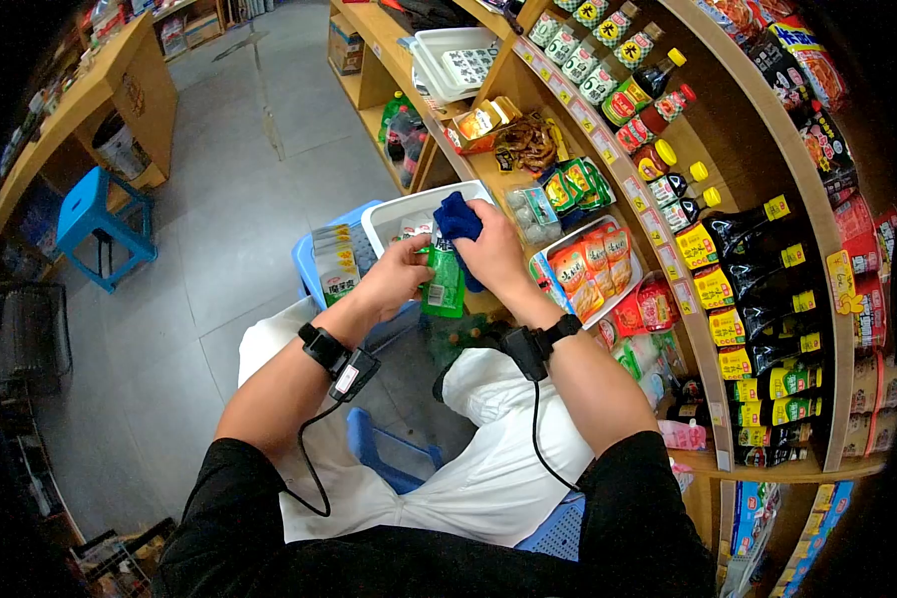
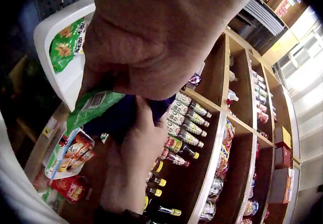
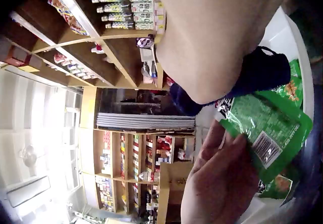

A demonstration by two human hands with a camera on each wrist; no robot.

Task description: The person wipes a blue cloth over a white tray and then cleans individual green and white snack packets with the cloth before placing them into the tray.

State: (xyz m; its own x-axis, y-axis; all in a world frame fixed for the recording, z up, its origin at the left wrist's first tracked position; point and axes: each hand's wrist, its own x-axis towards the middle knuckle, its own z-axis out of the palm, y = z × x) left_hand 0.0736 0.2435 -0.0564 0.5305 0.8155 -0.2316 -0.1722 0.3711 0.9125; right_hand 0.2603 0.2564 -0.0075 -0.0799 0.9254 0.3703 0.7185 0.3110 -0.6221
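Note:
My left hand (image 1: 397, 279) pinches a green seasoning packet (image 1: 445, 283) with a barcode on its back (image 3: 268, 148). A dark blue cloth (image 1: 457, 217) is gripped in my right hand (image 1: 492, 251), held against the packet's upper part. In the right wrist view the cloth (image 3: 262, 75) bunches under the right hand (image 3: 212, 47), and the left hand's fingers (image 3: 222, 173) hold the packet's edge. Both hands are over a white plastic bin (image 1: 379, 214), which contains more green packets (image 2: 65, 47).
A blue stool (image 1: 314, 244) supports the bin, with several upright packets (image 1: 337, 261) beside it. To the right, a wooden shelf holds a tray of orange packets (image 1: 598, 261), green-and-yellow packets (image 1: 578, 187) and rows of sauce bottles (image 1: 738, 289). Another blue stool (image 1: 95, 214) stands at left.

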